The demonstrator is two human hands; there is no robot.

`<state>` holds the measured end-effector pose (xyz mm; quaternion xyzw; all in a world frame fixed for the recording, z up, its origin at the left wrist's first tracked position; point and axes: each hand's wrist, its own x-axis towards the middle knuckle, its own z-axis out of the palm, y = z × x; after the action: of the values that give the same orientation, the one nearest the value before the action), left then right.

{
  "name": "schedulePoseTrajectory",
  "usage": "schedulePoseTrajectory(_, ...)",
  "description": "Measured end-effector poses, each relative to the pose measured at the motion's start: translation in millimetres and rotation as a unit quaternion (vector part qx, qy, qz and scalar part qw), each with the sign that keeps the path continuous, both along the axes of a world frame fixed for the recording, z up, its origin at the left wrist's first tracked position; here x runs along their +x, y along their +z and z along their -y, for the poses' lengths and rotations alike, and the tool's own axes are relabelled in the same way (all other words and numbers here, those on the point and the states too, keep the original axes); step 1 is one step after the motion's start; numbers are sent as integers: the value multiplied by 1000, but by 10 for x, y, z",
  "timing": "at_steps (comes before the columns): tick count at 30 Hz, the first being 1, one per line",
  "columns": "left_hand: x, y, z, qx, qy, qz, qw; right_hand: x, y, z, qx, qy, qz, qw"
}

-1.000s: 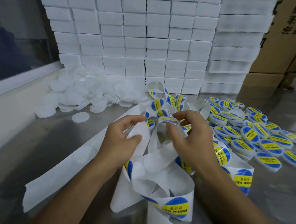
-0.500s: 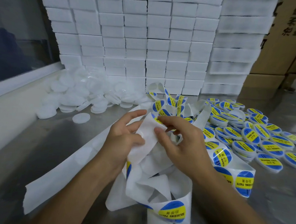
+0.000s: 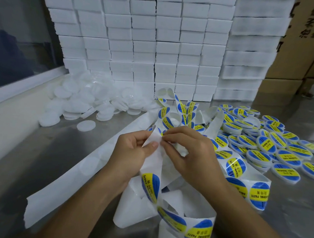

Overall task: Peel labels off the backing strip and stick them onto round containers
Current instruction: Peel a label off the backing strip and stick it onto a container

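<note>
Over the bench (image 3: 39,166) middle: left hand (image 3: 130,154) and right hand (image 3: 192,156) close together, both on the strip (image 3: 153,161). Left thumb and fingers (image 3: 153,144) clamped on a white fold of it; right fingers pinched at the same fold, on what exactly cannot be told. Strip trailing in loops toward the near edge, blue-and-yellow labels (image 3: 150,186) stuck along it. Labelled containers (image 3: 261,145) heaped toward the right edge. Plain white containers (image 3: 83,103) piled at the far left, against stacked foam blocks (image 3: 144,44).
</note>
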<state>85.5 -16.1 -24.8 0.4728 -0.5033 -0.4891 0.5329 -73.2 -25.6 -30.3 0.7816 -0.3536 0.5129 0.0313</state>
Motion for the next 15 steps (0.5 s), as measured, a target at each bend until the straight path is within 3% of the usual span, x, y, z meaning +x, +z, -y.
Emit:
schedulePoseTrajectory(9,-12,-23,17,7,13,54,998,-29,39,-14,23,-11,-14,1000)
schedulePoseTrajectory(15,9,-32,18,4,12,45,999,-86,48,13,35,-41,44,998)
